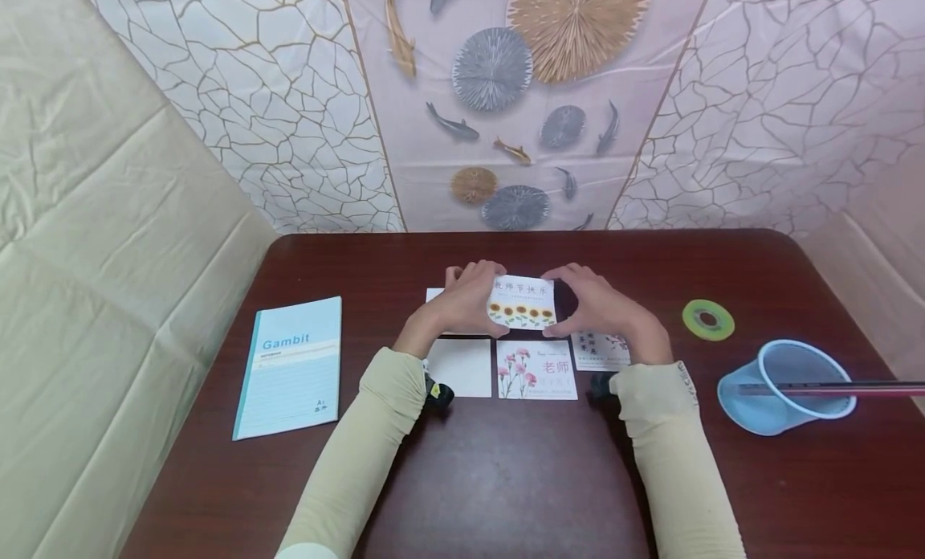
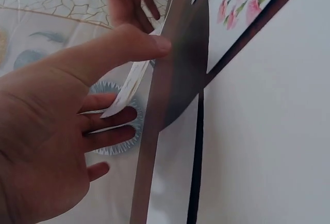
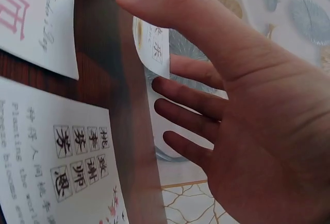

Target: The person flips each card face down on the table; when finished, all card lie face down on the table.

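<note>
A white greeting card (image 1: 522, 302) with Chinese lettering and a row of sunflowers is held up above the table between both hands. My left hand (image 1: 470, 298) pinches its left edge between thumb and fingers. On the opposite edge, my right hand (image 1: 598, 303) grips it the same way. The right wrist view shows the card (image 3: 159, 59) bending slightly between thumb and fingers. Below lie a card with pink carnations (image 1: 536, 372), a plain white card (image 1: 461, 369) and a calligraphy card (image 1: 601, 350), partly covered by the right arm. Another white card (image 1: 433, 293) is mostly hidden behind the left hand.
A light blue notebook (image 1: 292, 370) lies at the left. To the right are a green roll of tape (image 1: 708, 320) and a tipped blue cup (image 1: 766, 414), with a long thin stick (image 1: 885, 388) reaching out past the table's right side. A patterned cloth (image 1: 513, 181) hangs behind.
</note>
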